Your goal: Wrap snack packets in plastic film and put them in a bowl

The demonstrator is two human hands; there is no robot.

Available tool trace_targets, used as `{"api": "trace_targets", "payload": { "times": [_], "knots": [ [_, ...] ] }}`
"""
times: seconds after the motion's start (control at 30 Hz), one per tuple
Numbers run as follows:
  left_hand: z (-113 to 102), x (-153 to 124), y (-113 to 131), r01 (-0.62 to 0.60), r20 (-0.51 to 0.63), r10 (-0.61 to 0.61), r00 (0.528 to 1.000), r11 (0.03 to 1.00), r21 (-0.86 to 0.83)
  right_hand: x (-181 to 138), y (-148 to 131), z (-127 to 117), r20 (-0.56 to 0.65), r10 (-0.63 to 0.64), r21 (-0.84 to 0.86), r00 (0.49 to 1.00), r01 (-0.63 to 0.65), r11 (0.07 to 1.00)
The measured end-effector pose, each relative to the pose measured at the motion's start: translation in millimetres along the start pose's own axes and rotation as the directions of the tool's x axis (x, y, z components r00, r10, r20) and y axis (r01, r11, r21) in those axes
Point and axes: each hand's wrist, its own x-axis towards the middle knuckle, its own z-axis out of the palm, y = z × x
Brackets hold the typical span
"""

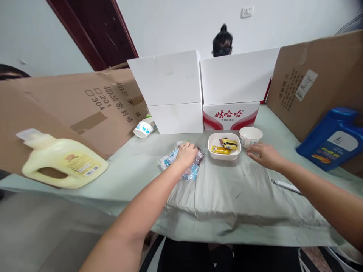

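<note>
My left hand [187, 153] lies over a crinkled clear-and-blue plastic bag [190, 173], its fingers curled down onto the bag's top. Dark pieces show through the plastic by the fingertips; what they are I cannot make out. Just right of the bag, a white plastic bowl [213, 154] holds a few small yellow and brown wrapped packets [229, 144]. My right hand [263, 155] has its fingers stretched out and holds nothing. Its fingertips are beside a white paper bowl [250, 133] with a blue print; whether they touch it is unclear.
White boxes [176, 117] stand along the back. Brown cartons [107, 109] flank both sides. A paper cup [143, 129] lies tipped at the left. A cream jug [79, 162] and a blue bottle [331, 139] are at the sides. A white pen-like stick [285, 185] lies at right.
</note>
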Motion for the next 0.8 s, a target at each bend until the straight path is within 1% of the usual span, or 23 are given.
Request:
{"api": "trace_targets", "payload": {
  "times": [0.07,0.13,0.2,0.27,0.3,0.37,0.47,0.53,0.57,0.63,0.7,0.73,0.8],
  "knots": [
    [-7.4,6.9,-1.0,-0.017,0.017,0.017,1.000,0.999,-0.028,-31.7,0.5,2.8,-0.015,-0.037,0.031,0.999,0.038,0.999],
    [-20.6,10.4,1.5,-0.028,0.012,0.029,1.000,0.998,-0.059,-60.6,4.9,1.4,-0.016,-0.032,0.046,0.999,0.033,0.998],
    [-33.6,10.7,9.5,-0.041,-0.001,0.041,0.999,0.994,-0.097,-85.8,11.7,-1.7,-0.017,0.005,0.043,1.000,-0.004,0.999],
    [-39.1,7.4,25.0,-0.060,0.008,0.062,0.998,0.982,-0.178,-107.6,19.3,-2.9,-0.016,0.058,0.020,0.998,-0.057,0.998],
    [-37.5,4.1,35.5,-0.071,0.024,0.079,0.997,0.969,-0.235,-117.4,22.8,-2.0,-0.006,0.085,-0.001,0.996,-0.085,0.996],
    [-25.0,-5.7,60.4,-0.094,0.056,0.116,0.992,0.947,-0.306,-134.1,28.5,2.8,0.036,0.145,-0.053,0.989,-0.143,0.988],
    [6.9,-26.8,97.7,-0.088,0.066,0.118,0.991,0.934,-0.346,-150.9,31.6,12.0,0.099,0.213,-0.107,0.972,-0.202,0.973],
    [27.3,-43.0,115.1,-0.057,0.038,0.076,0.996,0.930,-0.362,-154.9,27.5,14.7,0.105,0.222,-0.116,0.969,-0.210,0.971],
    [35.5,-51.1,120.4,-0.035,0.003,0.039,0.999,0.922,-0.386,-154.3,22.6,14.4,0.097,0.223,-0.115,0.970,-0.211,0.971],
    [47.2,-66.5,124.6,0.010,-0.115,-0.079,0.990,0.862,-0.507,-147.0,5.5,11.2,0.070,0.216,-0.086,0.974,-0.210,0.974],
    [53.3,-79.2,122.4,0.007,-0.216,-0.197,0.956,0.753,-0.658,-131.9,-22.5,7.0,0.037,0.178,-0.005,0.983,-0.178,0.984],
    [54.9,-84.0,120.2,-0.014,-0.248,-0.235,0.940,0.699,-0.715,-121.9,-40.2,5.6,0.019,0.135,0.044,0.991,-0.136,0.990],
    [56.2,-89.2,115.3,-0.050,-0.277,-0.256,0.926,0.645,-0.763,-99.1,-79.5,6.0,0.003,0.031,0.103,1.000,-0.031,0.994]
  ]
}}
